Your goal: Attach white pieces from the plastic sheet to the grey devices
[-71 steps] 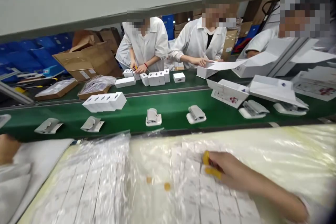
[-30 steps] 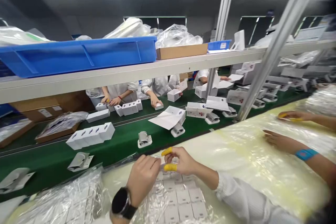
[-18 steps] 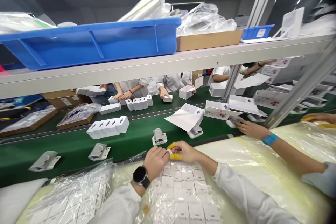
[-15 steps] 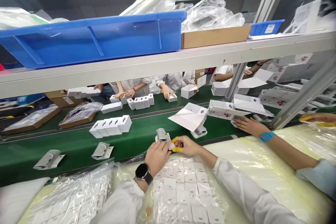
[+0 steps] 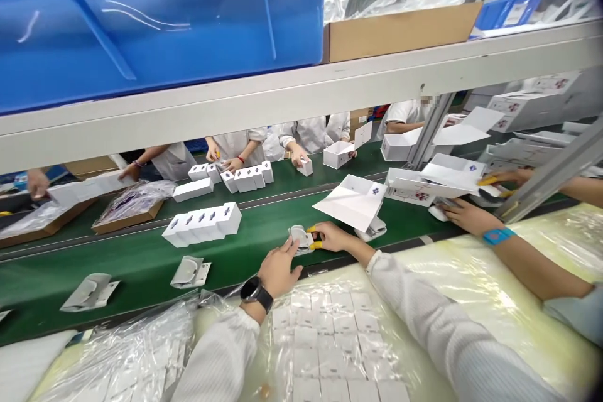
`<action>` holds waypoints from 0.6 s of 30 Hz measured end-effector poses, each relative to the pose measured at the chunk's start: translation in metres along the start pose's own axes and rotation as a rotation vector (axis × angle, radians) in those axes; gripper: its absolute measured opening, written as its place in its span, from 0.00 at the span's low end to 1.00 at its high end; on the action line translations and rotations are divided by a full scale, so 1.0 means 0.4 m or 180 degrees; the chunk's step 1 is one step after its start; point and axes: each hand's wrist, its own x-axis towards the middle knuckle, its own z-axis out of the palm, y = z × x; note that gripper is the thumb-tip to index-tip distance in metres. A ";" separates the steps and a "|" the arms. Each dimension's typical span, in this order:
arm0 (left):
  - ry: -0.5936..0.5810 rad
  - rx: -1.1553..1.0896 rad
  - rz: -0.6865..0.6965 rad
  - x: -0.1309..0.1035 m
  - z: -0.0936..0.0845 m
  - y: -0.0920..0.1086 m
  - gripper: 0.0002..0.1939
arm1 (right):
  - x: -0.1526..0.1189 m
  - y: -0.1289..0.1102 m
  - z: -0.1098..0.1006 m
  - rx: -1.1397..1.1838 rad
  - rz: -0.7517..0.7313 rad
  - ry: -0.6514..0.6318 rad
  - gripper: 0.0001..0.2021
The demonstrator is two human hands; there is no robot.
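On the green conveyor lies a small pale grey flap pouch (image 5: 298,233) with a white card (image 5: 305,245) at its base. My right hand (image 5: 332,237), with yellow covers on its fingertips, pinches the right side of the pouch. Stretched fingers of my left hand (image 5: 279,268) rest against the pouch's near side; a black watch is on that wrist. Below my hands, rows of small white pieces (image 5: 330,352) lie under clear plastic. Two similar pouches, one nearer (image 5: 188,272) and one farther left (image 5: 89,292), sit along the belt.
White boxes (image 5: 202,225) stand in a row on the belt. An open white box (image 5: 353,201) is right of my hands. A co-worker's hand (image 5: 464,217) reaches in from the right. Overhead runs a shelf (image 5: 282,91) carrying a blue bin (image 5: 188,19). Other people work across the belt.
Both hands have moved forward from above the white pieces onto the pouch. My left fingers have straightened. The view has tipped downward, and the co-worker's hand at right has shifted farther right.
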 end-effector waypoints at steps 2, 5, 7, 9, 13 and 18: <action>-0.0060 0.0005 0.0023 0.006 -0.002 0.005 0.36 | -0.006 0.009 -0.005 0.0035 0.0047 -0.0001 0.15; -0.0139 -0.0006 0.0071 0.016 -0.006 0.013 0.36 | -0.013 0.014 -0.018 0.0006 -0.0007 -0.0050 0.15; -0.0143 -0.0052 0.0168 0.022 -0.007 0.017 0.37 | -0.020 0.016 -0.027 -0.0076 -0.0065 -0.0065 0.15; -0.0111 -0.0082 0.0254 0.025 -0.002 0.018 0.37 | -0.028 0.021 -0.032 -0.0154 -0.0072 -0.0087 0.15; -0.0077 -0.0070 0.0342 0.036 0.013 0.023 0.38 | -0.029 0.043 -0.033 -0.0006 0.0179 -0.0014 0.13; -0.0251 -0.0110 0.0414 0.059 -0.011 0.048 0.40 | -0.023 0.046 -0.057 0.0039 0.0623 0.0214 0.11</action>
